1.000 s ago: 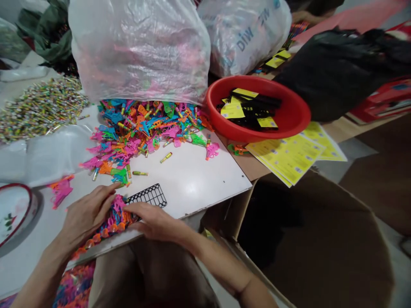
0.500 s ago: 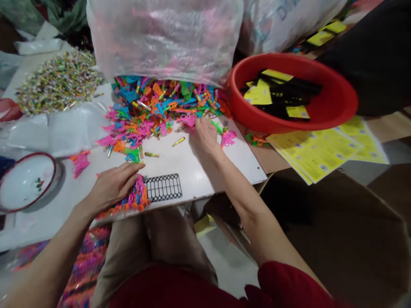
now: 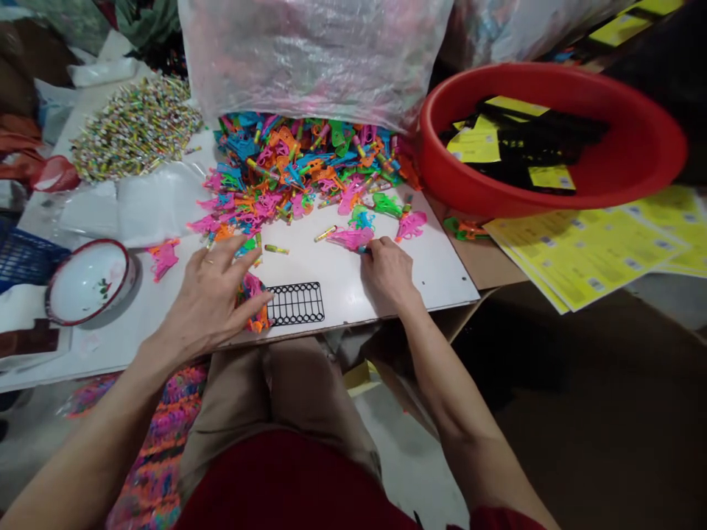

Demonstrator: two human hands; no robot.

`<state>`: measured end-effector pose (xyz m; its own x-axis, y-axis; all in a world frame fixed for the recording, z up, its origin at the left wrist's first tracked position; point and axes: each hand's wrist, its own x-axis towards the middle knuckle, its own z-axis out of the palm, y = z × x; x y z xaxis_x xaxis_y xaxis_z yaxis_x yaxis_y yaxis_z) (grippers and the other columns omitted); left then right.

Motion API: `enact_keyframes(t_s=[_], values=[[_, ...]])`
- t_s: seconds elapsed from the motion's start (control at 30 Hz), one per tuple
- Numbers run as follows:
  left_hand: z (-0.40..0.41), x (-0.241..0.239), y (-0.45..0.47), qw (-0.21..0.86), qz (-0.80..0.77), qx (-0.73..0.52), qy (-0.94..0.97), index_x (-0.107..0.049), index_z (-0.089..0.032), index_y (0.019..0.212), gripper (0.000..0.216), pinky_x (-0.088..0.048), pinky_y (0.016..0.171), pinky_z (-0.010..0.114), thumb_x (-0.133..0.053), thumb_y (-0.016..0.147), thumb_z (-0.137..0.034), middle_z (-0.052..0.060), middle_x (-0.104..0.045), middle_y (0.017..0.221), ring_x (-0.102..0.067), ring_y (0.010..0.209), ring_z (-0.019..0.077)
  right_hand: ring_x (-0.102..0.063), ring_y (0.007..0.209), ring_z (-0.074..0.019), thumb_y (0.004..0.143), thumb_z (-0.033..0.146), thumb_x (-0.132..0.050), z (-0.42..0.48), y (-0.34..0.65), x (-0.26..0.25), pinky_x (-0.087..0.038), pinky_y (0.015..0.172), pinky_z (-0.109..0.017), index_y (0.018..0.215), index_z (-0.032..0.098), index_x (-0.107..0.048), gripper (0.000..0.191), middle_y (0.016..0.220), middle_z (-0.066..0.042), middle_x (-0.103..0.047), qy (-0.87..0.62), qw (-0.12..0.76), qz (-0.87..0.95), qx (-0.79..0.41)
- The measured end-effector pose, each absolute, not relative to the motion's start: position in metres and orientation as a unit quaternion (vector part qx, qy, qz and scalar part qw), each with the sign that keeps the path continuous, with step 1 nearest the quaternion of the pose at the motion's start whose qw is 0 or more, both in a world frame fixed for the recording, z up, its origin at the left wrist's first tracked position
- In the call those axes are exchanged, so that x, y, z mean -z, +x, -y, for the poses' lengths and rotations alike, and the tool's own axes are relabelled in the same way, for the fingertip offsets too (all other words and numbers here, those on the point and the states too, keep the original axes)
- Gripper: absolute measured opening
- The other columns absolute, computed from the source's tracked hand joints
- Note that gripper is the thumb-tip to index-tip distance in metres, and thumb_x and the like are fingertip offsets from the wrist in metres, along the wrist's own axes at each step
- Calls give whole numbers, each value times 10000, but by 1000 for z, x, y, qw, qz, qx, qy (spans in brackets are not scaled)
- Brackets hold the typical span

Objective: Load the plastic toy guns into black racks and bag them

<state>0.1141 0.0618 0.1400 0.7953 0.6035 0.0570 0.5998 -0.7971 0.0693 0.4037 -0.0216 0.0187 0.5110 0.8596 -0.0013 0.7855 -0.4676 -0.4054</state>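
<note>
My left hand [image 3: 213, 298] lies spread over a row of small pink and orange plastic toys [image 3: 252, 305] set in a black grid tray [image 3: 295, 303] near the white board's front edge. My right hand [image 3: 388, 272] has its fingers closed on a pink toy gun [image 3: 347, 238], dragging it on the board. Behind them lies a heap of colourful plastic toy guns [image 3: 298, 173], spilling from a clear plastic bag [image 3: 314, 55].
A red basin [image 3: 641, 158] with black and yellow cards stands at the right, over yellow printed sheets [image 3: 596, 254]. At the far left lies a pile of small striped sticks [image 3: 135, 129], with a white bowl [image 3: 88, 280] nearer. A cardboard box [image 3: 579, 412] stands below right.
My right hand went from the grid tray out to the toy heap and has drawn back with a pink toy gun. My left hand stayed on the row of toys, fingers now spread.
</note>
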Motion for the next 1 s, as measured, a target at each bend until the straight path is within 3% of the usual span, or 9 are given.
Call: enact_keyframes(t_s=[0.07,0.17,0.27,0.4,0.5,0.63,0.77,0.9,1.0], values=[[-56,-132,114,39,-306,5,951,-479,-160,1343,556,-271,1116,579,-445,916,-515,180,-423,1472,-392,1361,338,-556,699,-158,843,250,-577,19,398,-26,-392,638,-266,911,128,-644,155,831,-69,-646,-817,316,450,-174],[-58,-119,111,78,-290,25,953,-479,-173,1349,520,-291,1112,562,-431,927,-473,162,-455,1453,-425,1339,308,-462,567,-103,785,365,-654,18,362,-33,-362,560,-228,926,151,-637,256,682,19,-574,-713,509,403,-263],[-67,-119,109,119,-294,-20,948,-500,-178,1339,529,-326,1108,532,-453,916,-493,149,-483,1429,-453,1319,295,-417,544,-88,723,435,-707,15,308,-24,-339,518,-215,940,173,-655,343,689,35,-552,-624,585,389,-342],[-81,-136,115,171,-366,-147,903,-531,-205,1313,531,-400,1076,479,-488,893,-527,104,-570,1348,-517,1255,275,-410,541,-93,697,427,-733,11,269,-9,-338,498,-220,863,164,-681,315,659,37,-532,-598,579,355,-425],[-86,-142,128,265,-388,-199,860,-529,-211,1324,600,-464,1013,440,-593,833,-551,86,-635,1257,-595,1143,255,-474,619,-107,729,393,-739,11,271,-20,-390,562,-230,881,181,-703,263,780,2,-585,-593,593,394,-376],[-81,-146,145,387,-343,-206,831,-657,-175,1116,466,-552,819,333,-632,823,-537,71,-710,1019,-670,871,187,-519,684,-124,798,369,-704,17,278,-50,-437,634,-246,914,205,-720,201,863,-23,-607,-597,568,468,-320],[-80,-160,147,431,-303,-178,831,-704,-177,983,431,-560,741,312,-647,800,-563,50,-710,905,-666,803,179,-557,729,-134,820,433,-666,29,286,-69,-466,669,-258,1015,210,-707,299,907,-18,-646,-519,570,492,-404],[-86,-165,138,429,-269,-101,856,-657,-217,1162,471,-548,809,325,-620,828,-545,57,-706,1037,-667,912,199,-559,720,-132,806,418,-658,28,286,-60,-461,664,-248,972,186,-675,286,816,7,-617,-481,527,521,-469],[-89,-151,130,294,-311,-112,897,-535,-207,1328,601,-492,947,401,-571,849,-568,90,-650,1222,-611,1097,248,-529,670,-128,800,313,-615,15,273,-32,-444,656,-246,917,166,-632,189,756,13,-584,-570,500,504,-414]])
